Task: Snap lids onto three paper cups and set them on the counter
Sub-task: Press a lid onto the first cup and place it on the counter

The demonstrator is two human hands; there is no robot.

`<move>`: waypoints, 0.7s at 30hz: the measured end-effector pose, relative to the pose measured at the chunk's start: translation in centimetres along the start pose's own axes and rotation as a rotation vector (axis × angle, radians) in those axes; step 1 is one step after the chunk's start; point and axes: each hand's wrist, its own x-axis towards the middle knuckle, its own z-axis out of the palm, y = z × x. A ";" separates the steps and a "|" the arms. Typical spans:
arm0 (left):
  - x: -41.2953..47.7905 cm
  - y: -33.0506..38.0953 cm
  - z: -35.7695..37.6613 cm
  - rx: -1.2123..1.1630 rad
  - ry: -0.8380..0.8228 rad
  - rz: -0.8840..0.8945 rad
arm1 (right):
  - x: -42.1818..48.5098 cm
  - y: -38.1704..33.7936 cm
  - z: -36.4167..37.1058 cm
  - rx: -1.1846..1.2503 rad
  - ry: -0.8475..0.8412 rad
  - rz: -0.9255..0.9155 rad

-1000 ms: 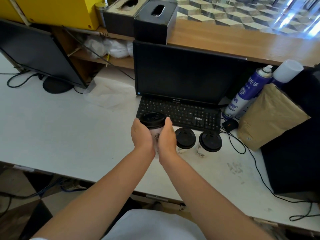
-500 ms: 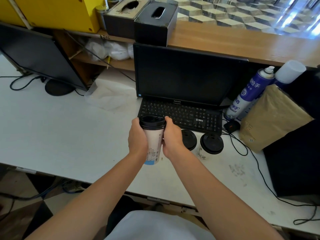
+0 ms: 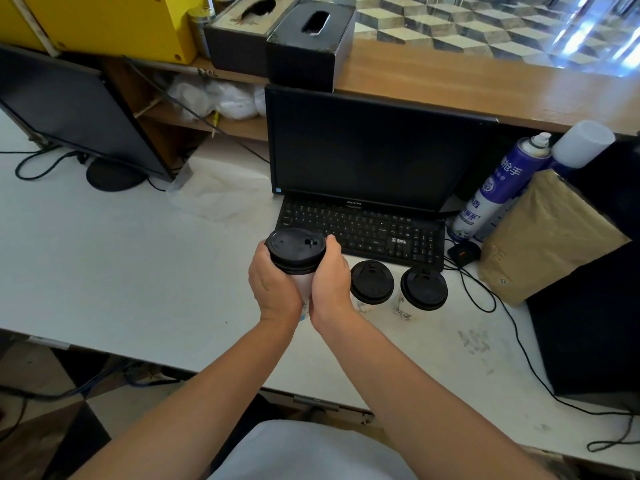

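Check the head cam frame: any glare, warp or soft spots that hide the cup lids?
Head view: strong wide-angle warp, the wooden ledge bows; blown-out blue-white glare on the tiled floor at top right only; lids stay readable, sharp on the held cup between left hand and right hand; the two standing cups' walls wash out against the white counter.

Matt black plastic lid [image 3: 295, 249]; white paper cup [image 3: 304, 285]; wood shelf [image 3: 450, 81].
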 end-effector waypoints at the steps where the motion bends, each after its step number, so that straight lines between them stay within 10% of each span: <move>1: 0.0 -0.2 0.0 0.009 -0.003 0.005 | 0.1 0.1 -0.1 -0.005 -0.003 -0.016; 21: 5.9 -4.5 -4.3 0.150 -0.296 -0.331 | 3.9 0.7 -4.6 -0.596 -0.445 -0.121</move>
